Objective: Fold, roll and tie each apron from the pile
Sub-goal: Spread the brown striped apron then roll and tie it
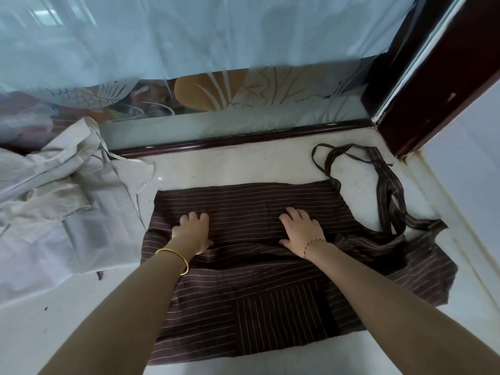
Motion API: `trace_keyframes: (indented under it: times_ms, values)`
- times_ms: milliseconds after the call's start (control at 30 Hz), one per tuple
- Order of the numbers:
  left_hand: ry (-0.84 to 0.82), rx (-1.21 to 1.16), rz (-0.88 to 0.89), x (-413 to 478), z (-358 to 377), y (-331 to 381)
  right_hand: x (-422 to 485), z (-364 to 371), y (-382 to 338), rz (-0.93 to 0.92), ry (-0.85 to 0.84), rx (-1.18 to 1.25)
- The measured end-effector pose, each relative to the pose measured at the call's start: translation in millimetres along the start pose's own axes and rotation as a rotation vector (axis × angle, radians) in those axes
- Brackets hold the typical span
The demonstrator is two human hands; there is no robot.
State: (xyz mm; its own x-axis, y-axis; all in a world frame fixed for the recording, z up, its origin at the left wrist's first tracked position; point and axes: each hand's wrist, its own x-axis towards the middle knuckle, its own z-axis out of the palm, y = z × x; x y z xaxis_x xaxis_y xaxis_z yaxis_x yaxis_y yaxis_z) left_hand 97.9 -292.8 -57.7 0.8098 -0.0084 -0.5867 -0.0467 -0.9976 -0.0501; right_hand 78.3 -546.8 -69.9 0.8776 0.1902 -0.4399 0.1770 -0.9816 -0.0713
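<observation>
Since we've got the brown apron (pixel 270 255) spread on the floor (pixel 243 163) beside the pile (pixel 67 201), left hand (pixel 193 230) and right hand (pixel 300 228) pressing its folded top, fingers slightly bent, we'd smooth outward so edges line up before rolling.

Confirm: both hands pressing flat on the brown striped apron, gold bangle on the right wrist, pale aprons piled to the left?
One slip: the gold bangle is on the left wrist, while the right wrist carries a thin cord bracelet. The head view shows it. The rest holds: left hand and right hand press on the brown striped apron, with the pale aprons piled to the left.
</observation>
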Motion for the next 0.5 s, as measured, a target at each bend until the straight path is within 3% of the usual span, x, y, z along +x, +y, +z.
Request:
trace_keyframes:
  times_ms: [133,267,333,433,500]
  values:
    - [-0.225,0.027,0.013,-5.1,3.9,-2.6,-7.4,-2.1,7.4,-0.051,-0.069,0.028]
    - [-0.200,-0.288,0.120,-15.4,-3.0,-0.4,-17.0,-8.9,12.9,-0.073,0.046,0.107]
    - [-0.258,-0.384,0.219,-24.3,-6.4,3.9,-20.3,-13.4,10.9,-0.070,0.021,0.104]
    - [-0.353,-0.172,0.308,-31.7,-1.6,8.5,-25.1,-18.8,4.8,-0.038,-0.158,0.149]
    - [-0.334,-0.096,0.342,-34.1,-1.2,11.5,-27.0,-19.2,2.2,-0.038,-0.185,0.186]
